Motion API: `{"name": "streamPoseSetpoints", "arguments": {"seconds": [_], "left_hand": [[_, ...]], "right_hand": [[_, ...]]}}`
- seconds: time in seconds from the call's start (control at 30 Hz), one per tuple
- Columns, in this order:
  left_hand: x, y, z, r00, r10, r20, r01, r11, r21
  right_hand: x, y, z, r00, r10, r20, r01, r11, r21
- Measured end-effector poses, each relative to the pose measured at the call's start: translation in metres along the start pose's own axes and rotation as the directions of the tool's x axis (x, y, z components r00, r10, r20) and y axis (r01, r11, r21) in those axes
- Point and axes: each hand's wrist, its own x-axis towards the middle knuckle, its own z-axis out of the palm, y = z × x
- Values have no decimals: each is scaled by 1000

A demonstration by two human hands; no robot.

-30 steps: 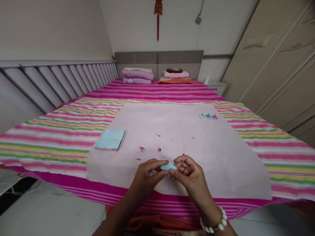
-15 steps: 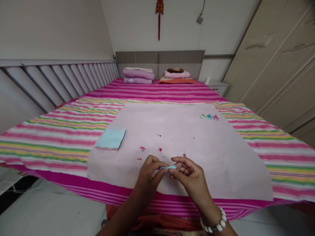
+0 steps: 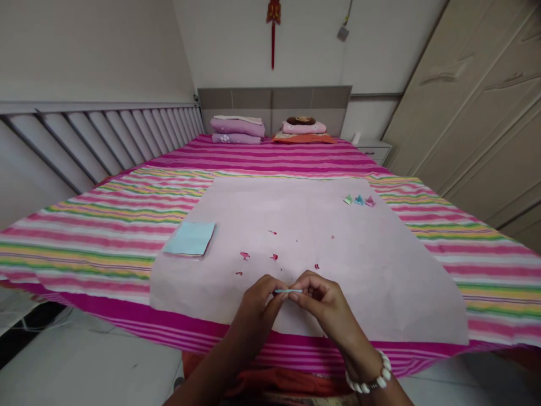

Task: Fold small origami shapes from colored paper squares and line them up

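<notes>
Between my two hands is a small folded piece of light blue paper [image 3: 289, 291], seen nearly edge-on as a thin strip. My left hand [image 3: 260, 301] pinches its left end between thumb and fingers. From the other side my right hand [image 3: 323, 299], with a white bead bracelet [image 3: 372, 376] on the wrist, grips the right end with thumb and curled fingers. Both hands are just above a pale pink sheet [image 3: 304, 214]. Beyond them, red paper scraps [image 3: 274, 257] lie scattered on the sheet.
A stack of square paper [image 3: 191, 238], light blue on top, lies at the sheet's left edge. Three small folded paper pieces [image 3: 359, 200], green, blue and pink, stand at the far right. Striped bedding [image 3: 105, 217] surrounds the sheet; folded quilts [image 3: 238, 129] sit by the headboard.
My right fingers have closed in on the blue paper, and both hands are closer together. The paper has turned from slightly slanted to level and edge-on.
</notes>
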Motion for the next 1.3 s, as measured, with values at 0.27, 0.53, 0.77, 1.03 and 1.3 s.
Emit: {"name": "streamPoseSetpoints", "arguments": {"seconds": [0.27, 0.53, 0.77, 1.03, 1.3], "left_hand": [[5, -8, -4, 983, 175, 63, -181, 977, 116], [13, -3, -15, 930, 276, 243, -337, 902, 268], [10, 0, -16, 974, 4, 227, -4, 1000, 1], [11, -4, -10, 968, -115, 224, 149, 979, -140], [20, -21, 4, 902, -364, 231, 431, 791, -434]], "right_hand": [[0, 4, -4, 1000, -14, -15, 14, 999, 42], [-1, 6, -5, 993, 107, 50, -116, 971, 209], [2, 8, -3, 986, 156, 67, -164, 974, 156], [2, 10, -5, 984, 150, 93, -159, 982, 98], [6, 25, 1, 979, 203, -2, -199, 964, 176]]}}
